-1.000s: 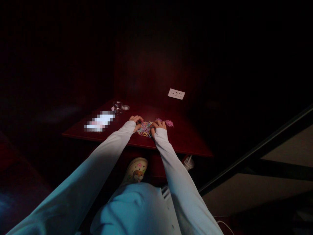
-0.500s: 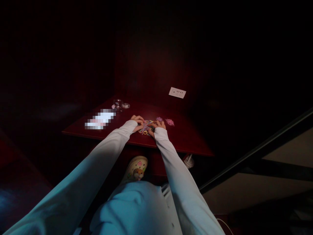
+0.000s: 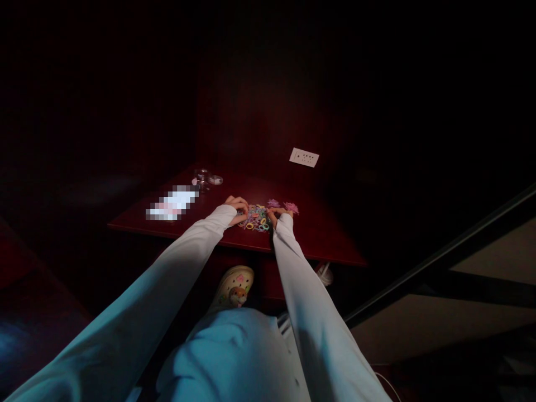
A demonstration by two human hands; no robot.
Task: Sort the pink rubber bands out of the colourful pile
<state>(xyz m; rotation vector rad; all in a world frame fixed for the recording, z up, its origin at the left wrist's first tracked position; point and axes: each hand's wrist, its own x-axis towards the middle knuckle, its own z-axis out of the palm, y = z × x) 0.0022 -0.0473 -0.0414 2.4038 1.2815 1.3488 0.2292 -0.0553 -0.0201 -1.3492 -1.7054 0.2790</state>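
Note:
A mixed pile of small coloured hair ties [image 3: 256,216] lies near the front edge of the dark red table [image 3: 318,240]. My left hand [image 3: 238,207] rests at the pile's left side, fingers curved and thumb apart from them. At the right side of the pile, my right hand [image 3: 280,214] has its thumb and fingertips drawn together; whatever is between them is too small to make out. Just beyond it are a small purple heap of hair ties [image 3: 273,202] and a pink heap of hair ties [image 3: 291,207], the pink one partly behind the hand.
A lit, pixelated phone-like screen [image 3: 173,203] lies on the left of the table. Behind it stands a clear container [image 3: 202,177] beside a round lid [image 3: 215,180]. A white socket plate [image 3: 304,157] is on the back wall. Below the table edge shows a cream clog [image 3: 235,285].
My right hand has moved right, off the mixed pile and towards the pink heap, uncovering more of the pile. My left hand has stayed almost where it was.

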